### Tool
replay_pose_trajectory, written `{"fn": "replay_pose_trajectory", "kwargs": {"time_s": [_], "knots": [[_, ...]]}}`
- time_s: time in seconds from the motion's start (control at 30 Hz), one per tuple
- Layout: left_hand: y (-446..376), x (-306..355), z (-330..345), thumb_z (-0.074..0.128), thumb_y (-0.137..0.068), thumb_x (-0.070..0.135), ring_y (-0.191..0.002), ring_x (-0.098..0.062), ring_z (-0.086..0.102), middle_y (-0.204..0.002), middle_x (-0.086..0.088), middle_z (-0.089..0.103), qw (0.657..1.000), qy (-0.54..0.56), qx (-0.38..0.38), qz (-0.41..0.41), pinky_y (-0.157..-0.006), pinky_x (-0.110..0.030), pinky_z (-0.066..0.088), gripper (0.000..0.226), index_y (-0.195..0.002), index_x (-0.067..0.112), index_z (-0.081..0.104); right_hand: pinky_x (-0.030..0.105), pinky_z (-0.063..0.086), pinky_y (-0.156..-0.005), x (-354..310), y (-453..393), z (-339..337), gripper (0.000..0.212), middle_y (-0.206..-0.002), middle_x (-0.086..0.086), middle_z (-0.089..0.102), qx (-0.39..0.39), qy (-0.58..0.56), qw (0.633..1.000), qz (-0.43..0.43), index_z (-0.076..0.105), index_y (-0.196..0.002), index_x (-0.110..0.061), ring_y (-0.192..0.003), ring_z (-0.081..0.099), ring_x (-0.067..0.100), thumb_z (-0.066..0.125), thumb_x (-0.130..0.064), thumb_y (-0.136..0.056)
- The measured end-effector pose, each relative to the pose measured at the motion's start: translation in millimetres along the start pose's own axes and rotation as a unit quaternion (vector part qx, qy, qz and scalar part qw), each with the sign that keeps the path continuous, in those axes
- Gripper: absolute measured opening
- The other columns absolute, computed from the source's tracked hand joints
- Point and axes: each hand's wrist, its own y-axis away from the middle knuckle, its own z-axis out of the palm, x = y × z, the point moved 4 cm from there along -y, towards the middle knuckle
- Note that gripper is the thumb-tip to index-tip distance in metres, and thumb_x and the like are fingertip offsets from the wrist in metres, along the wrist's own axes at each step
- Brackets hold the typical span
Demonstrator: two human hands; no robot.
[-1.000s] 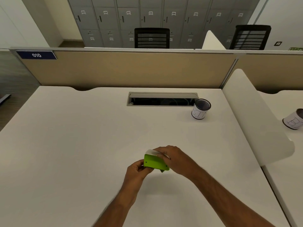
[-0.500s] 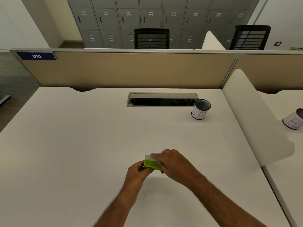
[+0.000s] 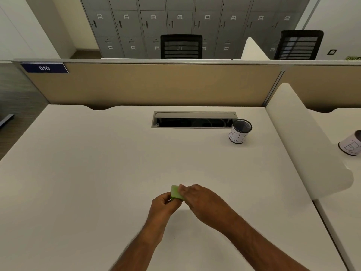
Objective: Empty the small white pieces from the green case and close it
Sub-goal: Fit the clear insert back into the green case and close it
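Note:
A small green case [image 3: 175,192] is held just above the white desk [image 3: 97,173], near its front middle. My left hand [image 3: 163,205] pinches its lower left corner. My right hand [image 3: 197,199] covers its right side, fingers laid over the top. Only the case's left part shows, and it looks closed. No white pieces are visible; the hands hide the rest.
A black mesh cup wrapped in white paper marked BIN [image 3: 239,131] stands at the back right, beside an open cable slot [image 3: 193,121]. A white divider [image 3: 304,141] bounds the desk on the right, with a second cup [image 3: 351,146] beyond it. A beige partition [image 3: 156,85] runs along the back.
The case has turned from a broad tilted face with a pale strip on top to a flatter, smaller shape. My right hand has slid further over it.

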Motion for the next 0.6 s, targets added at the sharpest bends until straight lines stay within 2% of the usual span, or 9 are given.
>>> {"fn": "replay_pose_trajectory", "kwargs": {"time_s": [0.1, 0.17, 0.23, 0.33, 0.43, 0.5, 0.57, 0.6], "knots": [[-2, 0, 0, 0.077, -0.094, 0.024, -0.117, -0.022, 0.077, -0.114, -0.002, 0.085, 1.0, 0.021, -0.007, -0.015, -0.112, -0.045, 0.056, 0.023, -0.117, 0.024, 0.082, 0.032, 0.062, -0.085, -2, 3, 4, 0.073, -0.129, 0.004, 0.072, 0.01, -0.003, 1.0, -0.002, 0.059, -0.142, -0.01, -0.113, 0.071, 0.021, 0.082, -0.002, -0.073], [-3, -2, 1, 0.075, -0.099, 0.021, -0.117, -0.021, 0.077, -0.115, -0.001, 0.084, 0.999, 0.026, -0.007, -0.023, -0.111, -0.043, 0.057, 0.022, -0.12, 0.023, 0.08, 0.03, 0.062, -0.082, -5, 4, 2, 0.077, -0.121, 0.004, 0.076, 0.02, 0.012, 1.0, -0.013, 0.07, -0.129, -0.009, -0.105, 0.076, 0.019, 0.095, -0.006, -0.056], [-3, -2, 2, 0.074, -0.099, 0.024, -0.116, -0.02, 0.078, -0.116, 0.0, 0.084, 0.999, 0.023, -0.006, -0.031, -0.112, -0.043, 0.057, 0.024, -0.122, 0.023, 0.078, 0.028, 0.062, -0.079, -6, 4, 1, 0.077, -0.114, 0.005, 0.079, 0.02, 0.029, 0.999, -0.021, 0.074, -0.123, -0.01, -0.097, 0.078, 0.018, 0.099, -0.012, -0.05], [-3, -1, 5, 0.076, -0.098, 0.03, -0.119, -0.018, 0.076, -0.121, 0.0, 0.083, 0.998, 0.031, -0.044, -0.042, -0.113, -0.041, 0.056, 0.031, -0.128, 0.022, 0.075, 0.027, 0.062, -0.079, 2, 5, 5, 0.068, -0.112, 0.004, 0.079, 0.047, 0.026, 0.998, -0.018, 0.074, -0.122, -0.012, -0.095, 0.078, 0.017, 0.096, -0.015, -0.058], [-6, -1, 3, 0.085, -0.089, 0.037, -0.123, -0.017, 0.074, -0.134, -0.001, 0.077, 0.996, 0.049, -0.062, -0.046, -0.113, -0.042, 0.056, 0.055, -0.138, 0.02, 0.067, 0.026, 0.061, -0.077, 12, 6, 4, 0.055, -0.114, 0.003, 0.078, 0.078, -0.005, 0.997, -0.012, 0.073, -0.123, -0.012, -0.095, 0.077, 0.016, 0.083, -0.006, -0.07], [-5, 5, 3, 0.088, -0.085, 0.038, -0.122, -0.008, 0.071, -0.141, 0.011, 0.067, 0.998, 0.013, -0.057, -0.026, -0.104, -0.031, 0.06, 0.064, -0.142, 0.03, 0.059, 0.025, 0.061, -0.071, 18, 7, 4, 0.059, -0.113, 0.0, 0.078, 0.076, -0.023, 0.997, 0.01, 0.072, -0.124, -0.015, -0.09, 0.077, 0.015, 0.084, -0.001, -0.067], [-4, 12, 3, 0.086, -0.089, 0.033, -0.12, 0.007, 0.063, -0.138, 0.027, 0.058, 0.994, -0.085, -0.061, 0.017, -0.092, -0.013, 0.055, 0.062, -0.142, 0.04, 0.055, 0.026, 0.063, -0.07, 24, 7, 5, 0.062, -0.115, -0.001, 0.078, 0.071, -0.054, 0.996, 0.031, 0.071, -0.126, -0.017, -0.09, 0.077, 0.016, 0.08, 0.002, -0.068], [-6, 14, 2, 0.085, -0.09, 0.03, -0.121, 0.01, 0.062, -0.137, 0.029, 0.059, 0.991, -0.114, -0.064, 0.035, -0.088, -0.009, 0.053, 0.059, -0.14, 0.041, 0.057, 0.027, 0.063, -0.072, 27, 8, 5, 0.06, -0.117, -0.002, 0.077, 0.071, -0.067, 0.994, 0.04, 0.069, -0.128, -0.018, -0.092, 0.077, 0.017, 0.075, 0.001, -0.072]]}}
